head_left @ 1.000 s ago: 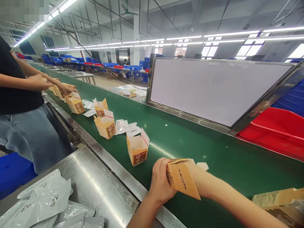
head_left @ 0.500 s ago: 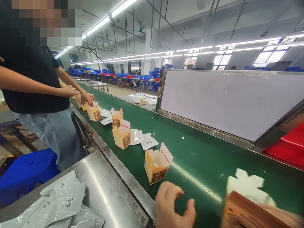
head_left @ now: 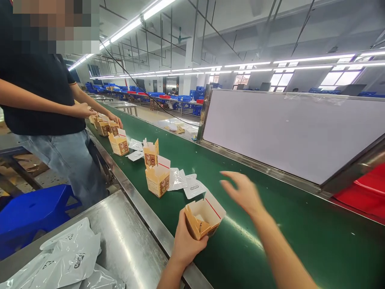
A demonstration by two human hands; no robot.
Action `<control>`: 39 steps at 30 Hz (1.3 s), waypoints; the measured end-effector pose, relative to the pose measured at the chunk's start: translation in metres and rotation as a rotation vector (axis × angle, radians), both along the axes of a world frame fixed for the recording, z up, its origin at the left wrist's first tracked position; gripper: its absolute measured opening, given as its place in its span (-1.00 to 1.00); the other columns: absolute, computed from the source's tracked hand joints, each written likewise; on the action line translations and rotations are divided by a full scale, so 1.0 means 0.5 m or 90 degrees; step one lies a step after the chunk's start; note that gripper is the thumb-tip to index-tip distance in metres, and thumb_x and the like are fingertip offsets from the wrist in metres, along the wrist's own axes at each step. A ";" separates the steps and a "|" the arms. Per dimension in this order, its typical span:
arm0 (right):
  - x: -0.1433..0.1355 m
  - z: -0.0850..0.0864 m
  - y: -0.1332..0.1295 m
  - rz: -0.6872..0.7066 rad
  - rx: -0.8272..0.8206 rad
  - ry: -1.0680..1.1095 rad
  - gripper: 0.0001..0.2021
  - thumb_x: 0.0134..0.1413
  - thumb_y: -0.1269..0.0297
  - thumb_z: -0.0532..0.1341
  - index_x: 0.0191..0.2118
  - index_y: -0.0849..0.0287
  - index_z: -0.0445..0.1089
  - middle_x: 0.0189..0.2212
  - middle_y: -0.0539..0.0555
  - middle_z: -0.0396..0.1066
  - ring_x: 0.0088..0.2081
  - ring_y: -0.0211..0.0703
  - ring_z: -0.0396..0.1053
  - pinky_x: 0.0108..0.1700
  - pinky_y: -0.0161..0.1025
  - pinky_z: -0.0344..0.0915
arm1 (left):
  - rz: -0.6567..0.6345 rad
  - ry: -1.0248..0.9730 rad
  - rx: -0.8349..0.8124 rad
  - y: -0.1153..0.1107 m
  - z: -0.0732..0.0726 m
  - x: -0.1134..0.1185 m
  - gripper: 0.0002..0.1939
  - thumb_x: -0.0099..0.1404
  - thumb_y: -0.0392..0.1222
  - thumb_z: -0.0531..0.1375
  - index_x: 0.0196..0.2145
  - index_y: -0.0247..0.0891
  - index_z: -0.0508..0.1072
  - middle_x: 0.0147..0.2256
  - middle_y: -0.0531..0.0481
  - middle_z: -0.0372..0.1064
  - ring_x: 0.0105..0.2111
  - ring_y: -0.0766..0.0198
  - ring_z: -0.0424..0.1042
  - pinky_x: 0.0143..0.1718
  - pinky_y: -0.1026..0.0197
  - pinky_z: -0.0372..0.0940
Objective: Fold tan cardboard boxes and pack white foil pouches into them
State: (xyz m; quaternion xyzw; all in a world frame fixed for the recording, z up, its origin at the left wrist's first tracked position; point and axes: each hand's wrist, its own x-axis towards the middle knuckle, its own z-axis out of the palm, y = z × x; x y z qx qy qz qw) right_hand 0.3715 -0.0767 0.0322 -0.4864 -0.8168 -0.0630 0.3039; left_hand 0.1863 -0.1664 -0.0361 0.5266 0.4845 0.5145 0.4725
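My left hand (head_left: pixel 188 245) is wrapped round the near side of an open orange-and-white box (head_left: pixel 200 222), which is tilted over the green conveyor belt. Something pale shows inside the box. Above the belt, to the right of that box, my right hand (head_left: pixel 240 190) reaches out with its fingers apart and nothing in them. White pouches (head_left: pixel 195 187) lie on the belt just beyond. Another open box (head_left: pixel 158 180) stands to their left, with a further box (head_left: pixel 150 152) close behind it.
A co-worker (head_left: pixel 39 92) at the left has both hands near more boxes up the belt (head_left: pixel 258 216). Silver pouches (head_left: pixel 69 257) lie on a metal table (head_left: pixel 120 224) at the lower left. A blue stool (head_left: pixel 33 212) stands beside it. A white panel (head_left: pixel 279 128) borders the far side.
My left hand has moved forward and closed on the nearest box, tilting it. The box at the lower right has left view, and my right hand is now empty, farther up over the belt.
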 end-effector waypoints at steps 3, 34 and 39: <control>-0.086 -0.071 0.079 -0.004 -0.109 -0.003 -0.64 0.13 0.20 0.25 0.02 0.21 0.34 0.02 0.18 0.30 -0.02 -0.02 0.33 -0.04 -0.02 0.35 | 0.130 0.015 0.019 -0.004 -0.003 -0.003 -0.36 -0.09 -0.27 0.24 -0.02 -0.21 0.13 -0.12 -0.08 0.33 -0.10 0.11 0.39 -0.02 0.03 0.33; 0.091 0.214 -0.326 -0.042 0.031 0.285 -0.92 0.09 0.31 0.22 -0.26 -0.03 0.38 -0.29 -0.04 0.46 -0.28 -0.21 0.46 -0.36 -0.43 0.44 | 0.111 0.168 0.083 -0.022 0.007 0.049 -0.36 -0.09 -0.31 0.26 -0.02 -0.19 0.17 -0.10 -0.09 0.30 -0.03 0.02 0.32 0.01 -0.09 0.27; 0.043 0.162 -0.281 0.067 -0.265 0.002 -0.72 0.02 0.56 0.03 -0.32 0.08 0.41 -0.38 -0.03 0.44 -0.38 -0.26 0.39 -0.38 -0.36 0.33 | 0.027 0.214 0.175 -0.037 0.025 0.056 -0.38 -0.05 -0.25 0.29 -0.02 -0.16 0.19 -0.11 -0.08 0.33 -0.06 0.04 0.35 -0.02 -0.06 0.28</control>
